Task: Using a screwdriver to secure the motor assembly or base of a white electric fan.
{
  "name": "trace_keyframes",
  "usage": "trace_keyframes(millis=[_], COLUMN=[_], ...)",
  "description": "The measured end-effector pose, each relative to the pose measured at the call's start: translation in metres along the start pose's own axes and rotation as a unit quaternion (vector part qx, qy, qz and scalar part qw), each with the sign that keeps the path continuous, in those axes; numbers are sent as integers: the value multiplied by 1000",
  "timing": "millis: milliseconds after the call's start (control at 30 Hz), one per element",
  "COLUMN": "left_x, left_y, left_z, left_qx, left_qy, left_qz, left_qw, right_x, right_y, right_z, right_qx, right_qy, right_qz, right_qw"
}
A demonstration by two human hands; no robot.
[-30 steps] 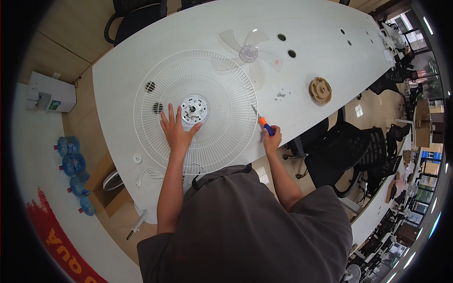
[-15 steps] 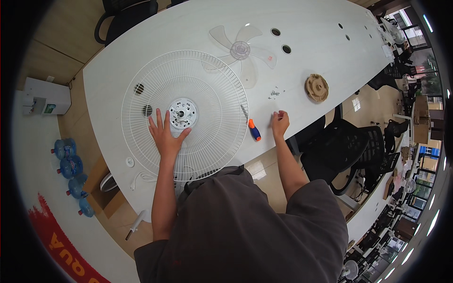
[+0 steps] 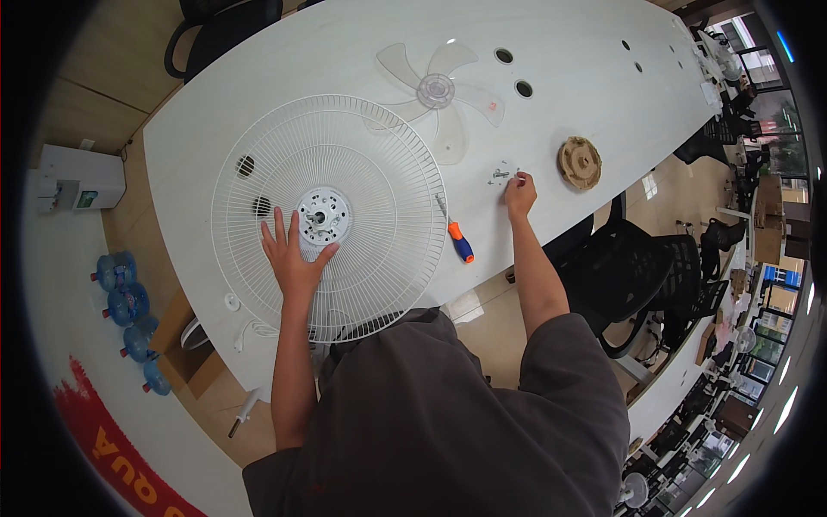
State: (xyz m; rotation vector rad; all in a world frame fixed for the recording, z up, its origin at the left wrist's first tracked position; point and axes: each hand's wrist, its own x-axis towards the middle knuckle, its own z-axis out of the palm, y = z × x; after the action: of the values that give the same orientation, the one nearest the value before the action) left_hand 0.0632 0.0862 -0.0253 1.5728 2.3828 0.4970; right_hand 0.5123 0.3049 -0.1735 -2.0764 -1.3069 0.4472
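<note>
A round white wire fan grille [image 3: 388, 198] lies over the near left of the table, with a white hub plate and a metal shaft [image 3: 320, 219] at its centre. My left hand [image 3: 295, 269] rests on the grille beside the hub, fingers spread. Over to the right, my right hand [image 3: 520, 198] is at a small pile of screws [image 3: 500, 176], fingertips pinched together. Whether a screw is between them is too small to tell. A screwdriver [image 3: 461, 243] with an orange and blue handle lies by the grille's right edge, between my hands.
A clear fan blade [image 3: 437, 90] lies beyond the grille. Right of the screws sits a round brown part [image 3: 580, 164]. The white table [image 3: 345, 52] has several round holes. Black chairs [image 3: 616, 280] stand along its right side, and a white cord [image 3: 257, 330] lies near left.
My right hand has moved forward and slightly right to the screws, fingertips now together. The left hand stays spread on the grille; the whole view has shifted slightly.
</note>
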Motion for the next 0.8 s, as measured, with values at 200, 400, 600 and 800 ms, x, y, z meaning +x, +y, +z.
trace_keyframes(millis=[200,400,600,800], left_x=[-2,0,-7,-1], left_y=[-1,-2,-7,4], left_z=[0,1,-4,7], left_qx=[3,10,-3,-5], left_qy=[5,6,35,42], left_qz=[3,7,24,17], left_qw=[1000,1000,999,999], right_x=[15,30,36,53], right_y=[-5,-1,7,2], right_z=[-5,-4,11,-22], right_qx=[-2,-28,-111,44], right_qy=[-22,-51,-38,-12], right_qz=[10,18,-55,5], right_qw=[1000,998,992,999])
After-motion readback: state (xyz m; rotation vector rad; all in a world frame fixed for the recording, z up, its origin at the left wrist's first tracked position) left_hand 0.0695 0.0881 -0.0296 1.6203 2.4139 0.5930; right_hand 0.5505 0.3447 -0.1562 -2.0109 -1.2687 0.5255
